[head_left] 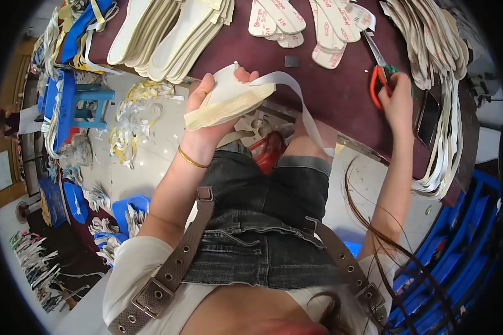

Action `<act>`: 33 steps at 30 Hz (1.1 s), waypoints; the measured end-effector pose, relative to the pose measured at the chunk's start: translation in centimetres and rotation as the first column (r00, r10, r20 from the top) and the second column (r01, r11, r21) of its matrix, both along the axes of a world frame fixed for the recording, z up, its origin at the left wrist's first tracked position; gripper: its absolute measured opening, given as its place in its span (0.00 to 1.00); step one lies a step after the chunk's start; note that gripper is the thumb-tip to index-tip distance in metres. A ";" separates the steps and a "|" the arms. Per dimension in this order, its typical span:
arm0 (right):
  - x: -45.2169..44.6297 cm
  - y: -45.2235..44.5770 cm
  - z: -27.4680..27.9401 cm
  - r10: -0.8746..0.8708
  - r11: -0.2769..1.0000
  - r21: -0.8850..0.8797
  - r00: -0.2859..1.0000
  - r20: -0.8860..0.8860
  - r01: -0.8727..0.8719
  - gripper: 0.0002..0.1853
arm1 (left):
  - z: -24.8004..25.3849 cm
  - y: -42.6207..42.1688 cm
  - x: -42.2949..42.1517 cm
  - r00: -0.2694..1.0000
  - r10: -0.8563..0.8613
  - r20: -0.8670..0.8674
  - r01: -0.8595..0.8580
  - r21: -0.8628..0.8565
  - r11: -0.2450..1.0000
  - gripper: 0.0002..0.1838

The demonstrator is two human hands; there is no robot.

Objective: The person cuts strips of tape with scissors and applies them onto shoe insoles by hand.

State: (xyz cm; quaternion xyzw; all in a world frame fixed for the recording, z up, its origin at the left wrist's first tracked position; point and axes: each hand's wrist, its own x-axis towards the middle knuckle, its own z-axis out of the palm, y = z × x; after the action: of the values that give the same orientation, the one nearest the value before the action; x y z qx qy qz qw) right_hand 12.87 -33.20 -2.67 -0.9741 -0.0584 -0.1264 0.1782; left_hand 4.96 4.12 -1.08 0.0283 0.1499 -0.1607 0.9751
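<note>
My left hand [208,134] is closed around a cream insole piece [229,100], thumb on one side and fingertips showing over its far edge. From that piece a white strip [297,92] curls to the right and hangs down over my leg. At the right of the dark red table [330,95], my right hand [399,103] has its fingers bent around the handles of scissors [376,84] with red and green grips. The blades point away from me, their tips beside printed insoles [341,25]. Part of the green grip is hidden by my fingers.
Stacks of cream insoles [170,42] line the table's far left, and another stack [430,42] stands far right. A phone [427,120] lies near white strips [447,137] hanging off the edge. A blue stool [92,103] and scraps [137,120] are on the floor. Blue racks [458,240] stand right.
</note>
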 end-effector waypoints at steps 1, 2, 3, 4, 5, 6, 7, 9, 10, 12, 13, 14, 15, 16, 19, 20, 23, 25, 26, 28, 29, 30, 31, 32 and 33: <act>-1.9 1.4 0.5 -0.027 0.953 0.297 0.992 -0.127 0.064 0.25 | 0.4 -0.2 -0.1 1.000 0.013 0.023 -0.011 -0.086 0.996 0.25; -3.9 2.5 0.7 0.002 0.936 0.351 0.995 -0.101 0.034 0.36 | 0.5 -0.3 -0.2 0.999 0.024 0.041 -0.017 -0.168 0.986 0.22; -5.8 4.3 1.5 -0.002 0.968 0.249 0.999 -0.052 0.015 0.45 | -0.3 0.1 0.0 1.000 0.000 0.002 0.000 -0.185 0.983 0.24; -7.3 4.9 0.8 0.036 0.914 0.406 0.997 -0.071 -0.005 0.50 | -0.3 0.0 0.1 1.000 -0.006 -0.001 0.006 -0.180 0.984 0.24; -9.1 6.3 0.1 0.063 0.740 0.662 0.967 -0.246 0.121 0.49 | -0.2 0.0 0.2 0.999 0.014 -0.038 -0.021 -0.205 0.978 0.24; -10.6 7.6 -0.4 0.121 0.548 0.786 0.903 -0.413 0.286 0.43 | -0.1 -0.2 0.3 0.997 0.038 -0.071 -0.053 -0.230 0.972 0.24; -12.5 9.3 -0.3 0.277 0.376 0.814 0.784 -0.555 0.443 0.39 | 0.0 -0.3 0.3 0.997 0.037 -0.075 -0.053 -0.227 0.972 0.24; -15.0 12.7 0.3 0.618 0.196 0.722 0.488 -0.616 0.664 0.36 | 0.5 -0.7 0.3 0.988 0.043 -0.150 -0.085 -0.287 0.954 0.24; -15.3 13.5 0.6 0.732 0.130 0.884 0.558 -0.391 0.448 0.38 | 0.5 -0.7 0.1 0.988 0.040 -0.150 -0.082 -0.286 0.955 0.24; -15.4 14.6 0.9 0.827 -0.048 0.967 0.553 -0.102 0.250 0.41 | 0.7 -0.9 -0.3 0.992 0.015 -0.127 -0.062 -0.373 0.926 0.25; -15.2 15.0 0.9 0.843 -0.086 0.958 0.532 -0.075 0.272 0.41 | 1.0 -1.0 -0.7 0.992 0.023 -0.126 -0.068 -0.370 0.926 0.25; -14.9 15.2 1.2 0.824 -0.080 0.946 0.555 -0.114 0.314 0.36 | 1.5 -1.3 -1.1 0.999 0.008 -0.038 -0.019 -0.283 0.959 0.24; -14.7 15.5 1.4 0.803 -0.075 0.932 0.575 -0.155 0.355 0.32 | 1.8 -1.5 -1.4 0.999 -0.016 0.049 0.025 -0.189 0.982 0.23; -14.6 15.8 1.3 0.805 -0.073 0.932 0.572 -0.156 0.356 0.32 | 1.5 -1.3 -1.7 0.997 -0.065 0.031 0.069 -0.138 0.988 0.23; -14.2 15.9 1.2 0.786 0.023 0.961 0.589 -0.187 0.274 0.21 | 0.9 -0.6 -1.8 0.994 -0.109 -0.027 0.107 -0.050 0.993 0.25; -14.0 15.3 1.4 0.737 0.157 0.897 0.556 -0.384 0.412 0.18 | 1.1 -0.6 -2.0 0.990 -0.130 -0.050 0.124 -0.104 0.987 0.25; -10.5 12.3 3.1 0.464 0.268 0.902 0.776 -0.428 0.338 0.13 | 1.9 -0.6 -2.0 0.989 -0.133 -0.069 0.126 -0.101 0.987 0.25; -6.7 9.7 4.4 -0.015 0.847 0.511 0.967 -0.253 0.147 0.14 | 2.7 -1.3 -1.5 0.985 -0.019 -0.174 0.035 0.090 0.995 0.23; -5.5 8.7 5.4 -0.165 0.986 0.030 0.986 -0.029 0.166 0.14 | 3.5 -2.1 -1.6 0.998 0.063 -0.025 -0.053 0.306 0.951 0.21; -5.5 8.4 5.8 -0.056 0.989 0.133 0.998 -0.007 0.056 0.18 | 3.7 -2.8 -1.9 0.964 0.103 0.244 -0.227 0.558 0.798 0.21; -5.3 8.4 5.9 0.067 0.969 0.238 0.998 0.013 -0.068 0.23 | 3.6 -2.8 -2.0 0.912 0.072 0.405 -0.326 0.606 0.725 0.20; -7.0 10.8 6.2 0.217 0.713 0.700 0.964 -0.152 -0.050 0.24 | 4.0 -3.2 -2.4 0.887 0.081 0.454 -0.377 0.612 0.696 0.19; -8.5 12.6 7.1 0.329 0.654 0.755 0.917 -0.224 -0.051 0.20 | 4.0 -3.2 -2.6 0.874 0.053 0.483 -0.386 0.624 0.679 0.19; -9.2 14.4 7.2 0.416 0.574 0.796 0.905 -0.085 -0.189 0.14 | 4.0 -3.1 -2.5 0.854 0.022 0.520 -0.403 0.634 0.660 0.19; -9.8 15.5 5.6 0.364 0.730 0.533 0.903 0.228 -0.429 0.13 | 4.3 -3.1 -2.2 0.855 0.027 0.517 -0.406 0.636 0.656 0.19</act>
State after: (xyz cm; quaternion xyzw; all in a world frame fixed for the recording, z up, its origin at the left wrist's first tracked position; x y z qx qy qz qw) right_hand 3.08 -17.71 2.97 -0.8317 -0.2339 -0.1494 0.4809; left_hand 2.79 1.03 3.22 0.4307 -0.0344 0.0451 0.9007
